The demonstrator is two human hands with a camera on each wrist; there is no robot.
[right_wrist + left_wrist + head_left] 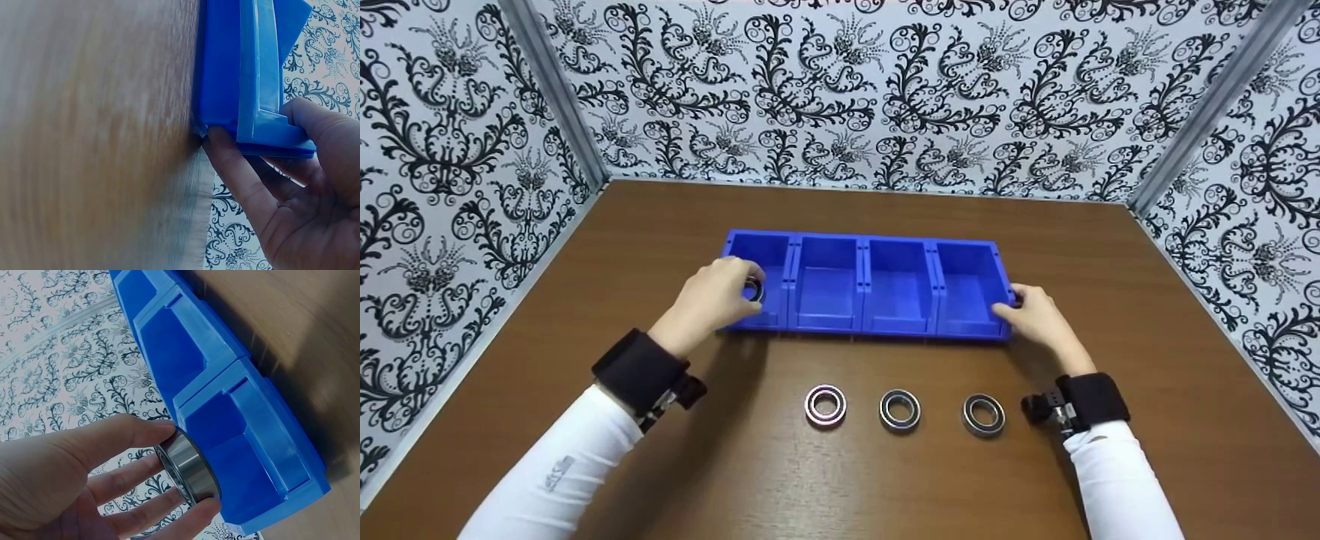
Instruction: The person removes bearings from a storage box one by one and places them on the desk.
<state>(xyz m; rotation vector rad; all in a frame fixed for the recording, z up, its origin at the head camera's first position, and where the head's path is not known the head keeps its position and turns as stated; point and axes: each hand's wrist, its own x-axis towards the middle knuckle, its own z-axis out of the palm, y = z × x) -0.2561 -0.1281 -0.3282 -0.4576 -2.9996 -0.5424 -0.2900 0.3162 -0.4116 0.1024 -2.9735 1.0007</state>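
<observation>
A metal ball bearing [193, 469] is pinched between the thumb and fingers of my left hand [714, 300]. In the head view that hand is over the leftmost compartment of a blue bin row [826, 322]; the left wrist view shows the bearing close to the compartment's opening. My right hand [1039, 319] grips the bin row's right end, its thumb over the front corner and its fingers around the outer side, as the right wrist view [298, 208] also shows.
In front of the bins, three more bearings lie flat in a row on the brown table: a reddish-rimmed bearing [810, 406], a middle bearing [884, 412] and a right bearing [968, 417]. Patterned wall panels [840, 90] enclose the table at the back and sides.
</observation>
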